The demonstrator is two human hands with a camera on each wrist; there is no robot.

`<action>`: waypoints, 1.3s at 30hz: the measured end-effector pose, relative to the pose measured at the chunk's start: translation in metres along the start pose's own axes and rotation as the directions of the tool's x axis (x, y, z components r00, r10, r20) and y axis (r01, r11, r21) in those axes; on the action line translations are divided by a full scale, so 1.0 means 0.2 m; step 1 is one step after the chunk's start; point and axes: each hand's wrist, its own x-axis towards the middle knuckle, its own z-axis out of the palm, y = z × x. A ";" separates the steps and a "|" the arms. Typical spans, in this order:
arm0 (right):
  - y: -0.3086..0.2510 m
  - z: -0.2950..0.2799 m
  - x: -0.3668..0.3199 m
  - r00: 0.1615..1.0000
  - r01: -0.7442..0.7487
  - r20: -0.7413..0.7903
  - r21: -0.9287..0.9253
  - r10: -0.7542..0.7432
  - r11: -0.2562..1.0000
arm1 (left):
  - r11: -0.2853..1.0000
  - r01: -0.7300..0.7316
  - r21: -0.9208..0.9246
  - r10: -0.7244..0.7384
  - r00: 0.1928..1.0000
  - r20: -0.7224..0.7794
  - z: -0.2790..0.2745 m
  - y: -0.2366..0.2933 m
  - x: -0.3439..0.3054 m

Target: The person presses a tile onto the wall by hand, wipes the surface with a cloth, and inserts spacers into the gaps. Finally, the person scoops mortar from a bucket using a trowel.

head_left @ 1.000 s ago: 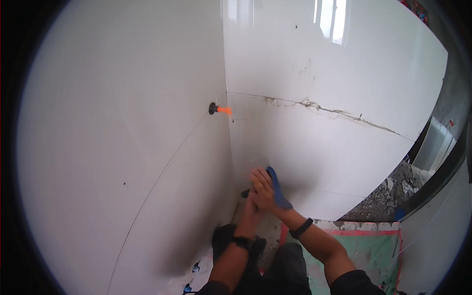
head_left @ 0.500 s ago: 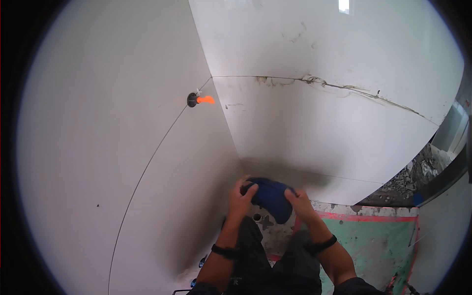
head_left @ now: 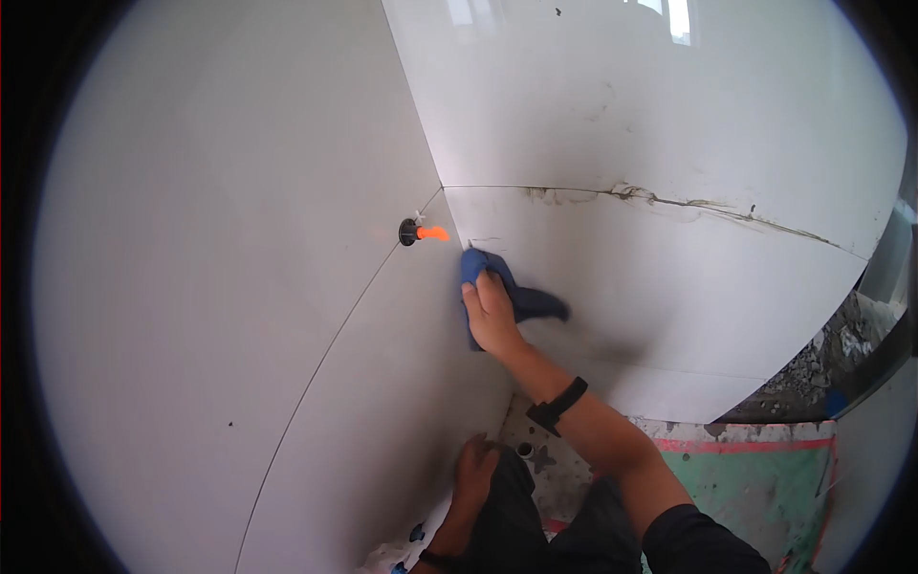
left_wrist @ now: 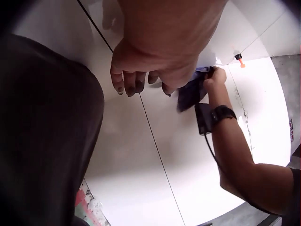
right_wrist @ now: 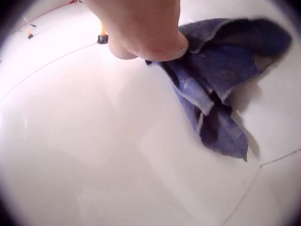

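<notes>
My right hand (head_left: 492, 311) grips a blue cloth (head_left: 478, 263) at the corner between two white tiled walls, below the wall joint. One end of the cloth trails to the right; in the right wrist view its folds (right_wrist: 216, 80) hang from under the hand. Low by the knee, my left hand (head_left: 475, 469) holds nothing. Its fingers (left_wrist: 129, 84) hang loosely in the left wrist view, in front of the tile wall.
A black disc with an orange handle (head_left: 432, 232) sticks out of the left wall's joint. Grey smears (head_left: 636, 193) run along the right wall's joint. On the floor lies a green sheet (head_left: 736, 497) edged with red tape, and a pipe opening (head_left: 525, 449) shows near the corner.
Both hands were together, then held the cloth spread between them. The left has let go and dropped to the knee, while the right has carried the cloth up to the wall corner.
</notes>
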 end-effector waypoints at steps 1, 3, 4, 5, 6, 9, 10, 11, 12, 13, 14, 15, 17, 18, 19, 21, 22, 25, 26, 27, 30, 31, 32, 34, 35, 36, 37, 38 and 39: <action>-0.04 0.00 0.04 0.996 0.016 -0.088 -0.007 -0.017 1.000 | 1.000 0.004 0.008 -0.004 1.000 -0.013 -0.02 -0.03 -0.01; -0.12 0.01 0.20 0.990 0.056 -0.136 0.049 -0.049 0.997 | 1.000 0.010 0.018 -0.009 1.000 -0.025 -0.05 -0.09 -0.03; -0.17 -0.01 0.29 0.979 0.099 -0.188 0.105 -0.078 0.990 | 0.999 -0.028 -0.018 0.028 0.999 -0.026 -0.07 -0.12 -0.02; -0.23 -0.05 0.37 0.979 0.099 -0.189 0.104 -0.078 0.990 | 0.996 -0.066 -0.054 0.064 0.998 -0.027 -0.08 -0.13 -0.02; -0.29 -0.11 0.43 0.997 0.014 -0.082 0.128 -0.004 0.992 | 0.996 -0.066 -0.055 0.065 0.998 -0.025 -0.09 -0.11 -0.03; -0.33 -0.14 0.44 0.997 -0.070 0.032 0.156 0.066 0.985 | 0.993 -0.102 -0.061 0.100 0.994 -0.032 -0.07 -0.06 -0.01; -0.33 -0.14 0.44 0.997 -0.078 0.036 0.181 0.073 0.980 | 0.995 -0.090 -0.052 0.088 0.996 -0.029 -0.07 -0.09 0.00; -0.32 -0.15 0.44 0.997 -0.073 0.036 0.176 0.068 0.982 | 0.996 -0.075 -0.039 0.074 0.997 -0.027 -0.07 -0.10 0.00; -0.32 -0.14 0.44 0.998 -0.063 0.038 0.152 0.058 0.986 | 0.996 -0.077 -0.041 0.076 0.997 -0.027 -0.07 -0.11 0.00; -0.32 -0.14 0.44 0.998 -0.055 0.041 0.131 0.050 0.990 | 0.993 -0.096 0.073 0.098 0.995 -0.033 -0.07 -0.12 -0.01; -0.31 -0.12 0.45 0.998 -0.056 0.042 0.133 0.051 0.990 | 0.976 -0.110 0.188 0.119 0.992 -0.037 -0.07 -0.12 -0.02; -0.32 -0.11 0.47 1.000 -0.001 0.005 0.168 0.000 0.986 | 0.976 -0.109 0.189 0.118 0.992 -0.038 -0.07 -0.12 -0.04; -0.32 -0.09 0.50 0.998 0.052 -0.031 0.206 -0.047 0.977 | 0.991 -0.058 0.123 0.063 0.997 -0.041 -0.08 -0.11 -0.06; -0.34 -0.09 0.51 0.998 0.060 -0.031 0.134 -0.057 0.989 | 0.991 -0.048 0.129 0.054 0.998 -0.042 -0.10 -0.13 -0.07; -0.34 -0.10 0.51 0.997 0.068 -0.028 0.057 -0.067 0.996 | 1.000 0.011 0.012 -0.011 0.999 -0.033 -0.10 -0.17 -0.07; -0.29 -0.13 0.47 1.000 -0.002 0.026 -0.008 0.002 1.000 | 0.990 0.088 -0.109 -0.089 0.996 -0.008 -0.08 -0.24 -0.07; -0.28 -0.14 0.44 0.996 -0.057 0.066 -0.064 0.061 0.996 | 0.997 0.020 -0.069 -0.021 1.000 -0.003 -0.09 -0.26 -0.06; -0.14 -0.12 0.20 0.987 -0.114 0.090 -0.198 0.133 0.974 | 0.990 -0.138 0.013 0.138 0.990 0.002 -0.05 -0.24 0.02; -0.08 -0.13 0.13 0.979 -0.145 0.120 -0.171 0.166 0.975 | 0.979 -0.193 0.065 0.193 0.981 0.002 -0.04 -0.23 0.01; -0.02 -0.15 0.07 0.970 -0.174 0.149 -0.139 0.194 0.975 | 0.977 -0.201 0.076 0.201 0.980 0.005 -0.03 -0.16 0.00; 0.08 -0.22 -0.14 0.994 0.055 -0.085 -0.206 -0.074 0.977 | 0.991 -0.132 0.035 0.132 0.991 0.005 -0.03 0.05 0.01; 0.05 -0.27 -0.15 0.994 0.056 -0.083 -0.207 -0.074 0.977 | 0.993 -0.113 0.028 0.114 0.993 -0.018 -0.05 0.05 0.00; 0.01 -0.33 -0.17 0.980 0.133 -0.098 -0.309 -0.171 0.942 | 0.995 -0.094 0.018 0.095 0.995 -0.040 -0.05 0.05 -0.01; -0.07 -0.40 -0.15 0.957 0.205 -0.107 -0.409 -0.270 0.889 | 0.990 -0.110 0.086 0.113 0.993 -0.029 -0.07 0.01 -0.02; -0.10 -0.42 -0.09 0.933 0.318 0.000 -0.468 -0.359 0.825 | 0.980 -0.124 0.156 0.129 0.992 -0.018 -0.07 -0.03 -0.03; -0.11 -0.43 -0.02 0.894 0.426 0.111 -0.514 -0.434 0.745 | 0.979 -0.126 0.158 0.130 0.991 -0.012 -0.06 -0.04 -0.04; -0.11 -0.41 0.04 0.872 0.480 0.198 -0.519 -0.447 0.707 | 0.970 -0.112 0.215 0.118 0.993 -0.013 -0.06 -0.04 -0.06; -0.10 -0.36 0.11 0.868 0.493 0.229 -0.499 -0.441 0.712 | 0.957 -0.098 0.272 0.106 0.994 -0.014 -0.05 -0.04 -0.07; -0.10 -0.31 0.17 0.864 0.504 0.258 -0.482 -0.433 0.717 | 0.956 -0.101 0.277 0.106 0.994 -0.002 -0.05 -0.02 -0.09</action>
